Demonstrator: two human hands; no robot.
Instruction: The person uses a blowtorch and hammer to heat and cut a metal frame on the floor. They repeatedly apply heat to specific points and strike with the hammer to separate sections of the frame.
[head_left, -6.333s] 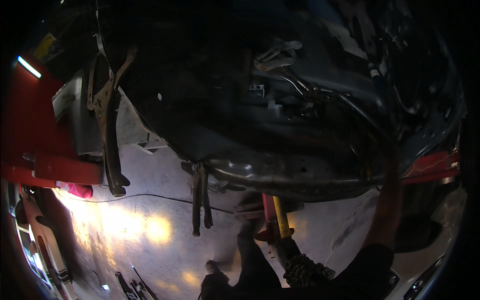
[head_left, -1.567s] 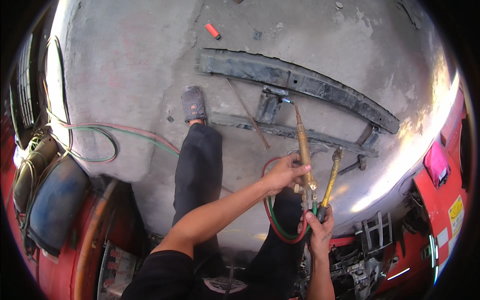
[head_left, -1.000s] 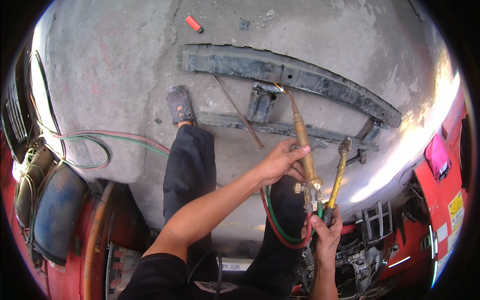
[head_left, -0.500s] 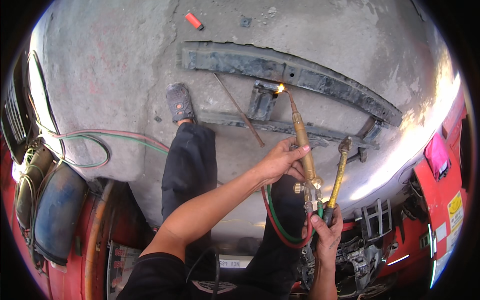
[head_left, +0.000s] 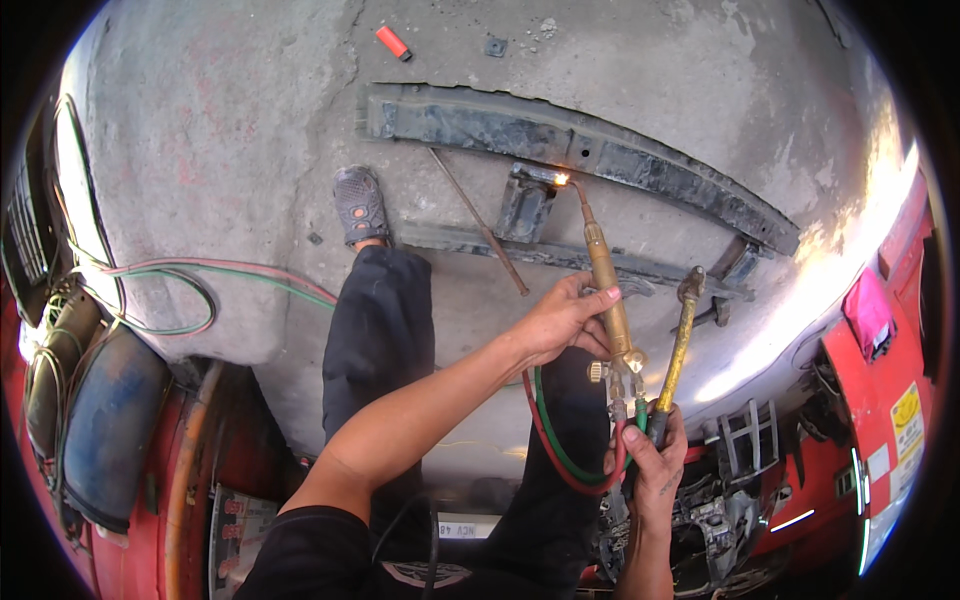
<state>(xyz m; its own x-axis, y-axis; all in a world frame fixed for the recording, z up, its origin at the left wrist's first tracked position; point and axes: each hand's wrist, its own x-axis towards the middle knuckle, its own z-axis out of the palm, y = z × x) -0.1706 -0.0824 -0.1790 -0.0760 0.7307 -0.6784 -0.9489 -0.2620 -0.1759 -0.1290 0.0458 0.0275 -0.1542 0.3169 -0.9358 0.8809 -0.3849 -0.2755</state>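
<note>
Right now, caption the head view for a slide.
Left hand holds a lit torch at a metal bracket; right hand grips a hammer.

Free floor [head_left: 220, 140] left of the shoe [head_left: 360, 203], curved beam [head_left: 480, 125] beyond the torch [head_left: 606, 275]

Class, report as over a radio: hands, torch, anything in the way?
Left hand gripping brass torch; right hand holding yellow-handled tool. Torch lit, flame at short bracket, upper right end. Metal rod lies left of bracket, clear of flame.
</note>
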